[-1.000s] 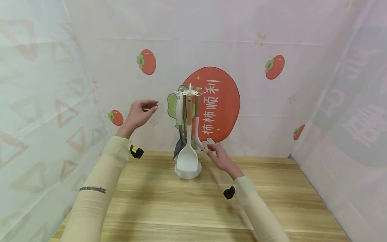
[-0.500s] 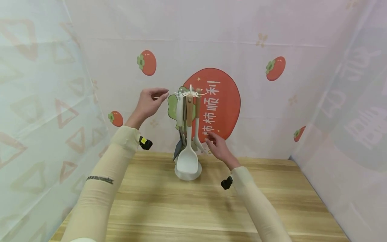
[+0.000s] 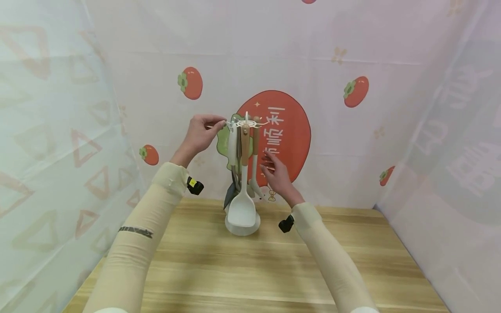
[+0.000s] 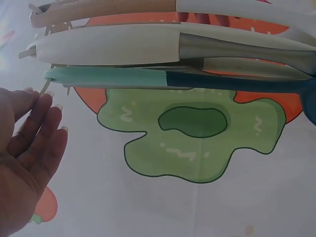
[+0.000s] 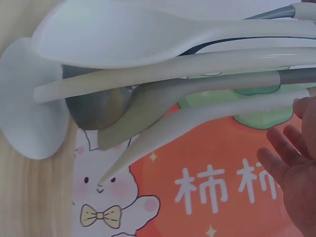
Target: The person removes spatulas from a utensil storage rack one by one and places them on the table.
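A white utensil rack [image 3: 242,230] stands at the back of the table, with several kitchen tools hanging from its hooked top. My left hand [image 3: 200,134] pinches the tip of a hook [image 4: 45,87] on its left side, between thumb and fingertips. From that hook hangs a tool with a teal handle [image 4: 108,77]. Facing me is a white turner [image 3: 242,211] with a wooden handle. My right hand [image 3: 277,176], fingers loosely bent, is beside another white tool [image 5: 192,121] on the right; whether the thumb touches it I cannot tell.
Behind the rack hangs a white backdrop [image 3: 328,165] printed with persimmons and a rabbit. Printed sheets [image 3: 450,174] close off both sides. The wooden tabletop [image 3: 219,269] stretches forward from the rack.
My left hand has moved right to the rack's top and now pinches a hook. The right hand has risen alongside the right-hand tool. The rack stays in place.
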Motion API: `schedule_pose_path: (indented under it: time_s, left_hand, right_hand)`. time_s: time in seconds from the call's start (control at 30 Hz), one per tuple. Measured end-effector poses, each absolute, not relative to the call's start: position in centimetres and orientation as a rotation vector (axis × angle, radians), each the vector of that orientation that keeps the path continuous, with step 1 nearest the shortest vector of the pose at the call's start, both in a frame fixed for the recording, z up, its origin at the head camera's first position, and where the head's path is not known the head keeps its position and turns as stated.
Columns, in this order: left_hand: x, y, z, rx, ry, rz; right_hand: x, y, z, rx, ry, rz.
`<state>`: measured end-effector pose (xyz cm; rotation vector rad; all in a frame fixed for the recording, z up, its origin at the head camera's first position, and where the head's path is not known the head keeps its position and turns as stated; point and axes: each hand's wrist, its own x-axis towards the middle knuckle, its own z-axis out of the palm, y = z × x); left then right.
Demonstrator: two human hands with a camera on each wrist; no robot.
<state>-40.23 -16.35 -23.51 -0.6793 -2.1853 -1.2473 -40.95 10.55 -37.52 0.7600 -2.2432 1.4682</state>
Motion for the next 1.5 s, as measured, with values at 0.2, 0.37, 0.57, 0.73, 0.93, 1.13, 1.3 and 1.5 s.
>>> schedule_pose_path:
  time_s: [0.2,0.37,0.57,0.73,0.93,1.13,1.3,1.5]
  left_hand:
    - [-40.2,-16.0,-23.2,-0.659,-2.201,-1.218]
    - [-40.4,-15.5,-23.0,-0.642,-2.214,-1.199]
    - [-40.5,-15.2,-23.0,-0.623,-2.215,-1.198]
    - [-40.7,-15.3,-23.0,-0.634,-2.266,-1.179]
    - [-40.5,-15.6,-22.9,-0.690,-2.366,-1.178]
    - [-40.3,-15.9,-23.2,-0.687,-2.276,-1.171]
    - [-39.8,-16.2,-23.2,-0.734,-2.166,-1.235]
    - [-39.5,-16.1,-22.8,-0.785,-2.190,-1.207]
  right_hand:
    - [-41.5,9.7,-36.2,0.746,-2.251,1.467]
    - [-41.9,9.3,-35.7,0.742,-2.249,1.473]
    - [-42.1,8.8,-35.3,0.748,-2.207,1.514]
    - [-42.1,8.7,-35.2,0.753,-2.189,1.500]
    - [-42.1,8.9,-35.0,0.754,-2.158,1.449]
    - [-42.0,9.3,-35.2,0.758,-2.155,1.449]
    - [-41.6,9.3,-35.3,0.758,-2.158,1.448]
    - [-41.6,9.7,-35.3,0.748,-2.167,1.459]
